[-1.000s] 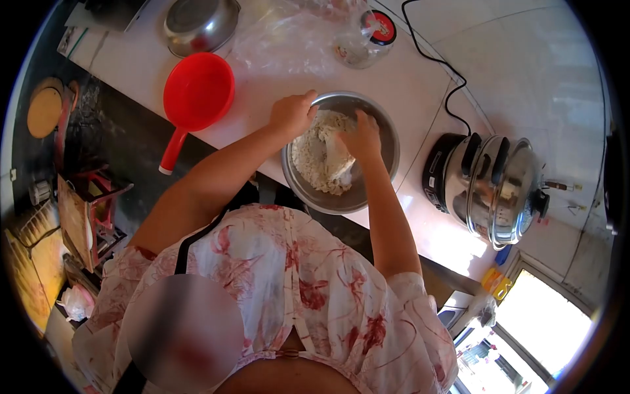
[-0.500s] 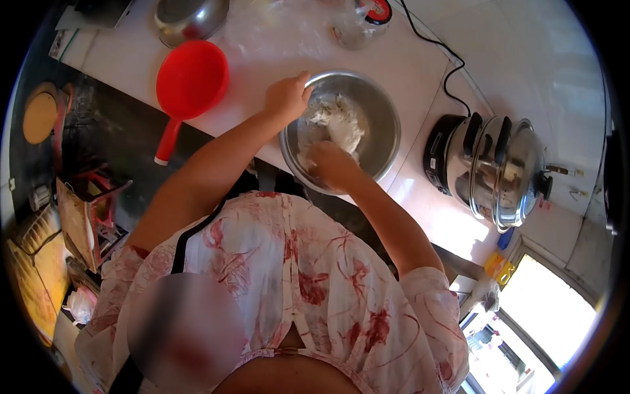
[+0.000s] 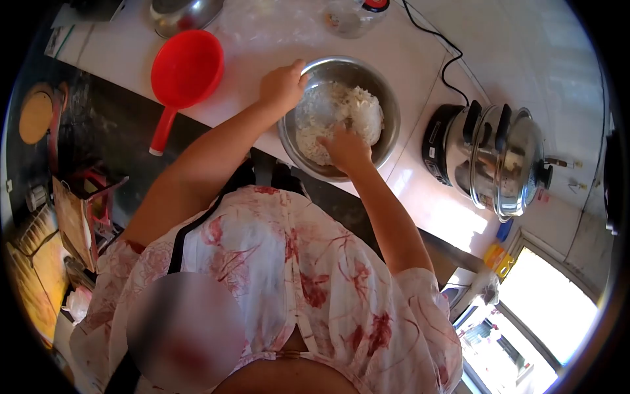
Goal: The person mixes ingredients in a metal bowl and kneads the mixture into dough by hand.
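Note:
A steel bowl (image 3: 387, 141) stands at the counter's front edge, holding crumbly white dough (image 3: 365, 113) with loose floury bits at its left. My left hand (image 3: 282, 85) grips the bowl's upper left rim, its fingers closed over the edge. Inside the bowl, my right hand (image 3: 346, 150) touches the lower part of the dough, fingers somewhat spread. Its fingertips are partly hidden in the mixture.
On the counter (image 3: 249, 59), a red dipper (image 3: 187, 69) lies left of the bowl, with a metal basin (image 3: 184, 14) behind. A glass jar (image 3: 351, 18) and clear plastic bag (image 3: 262, 20) are at the back. A steel steamer pot (image 3: 489, 157) stands right, its black cord behind.
My right hand has moved down from the upper right of the bowl, then slightly up and right. The dough has gathered to the right side. My left hand remains on the rim.

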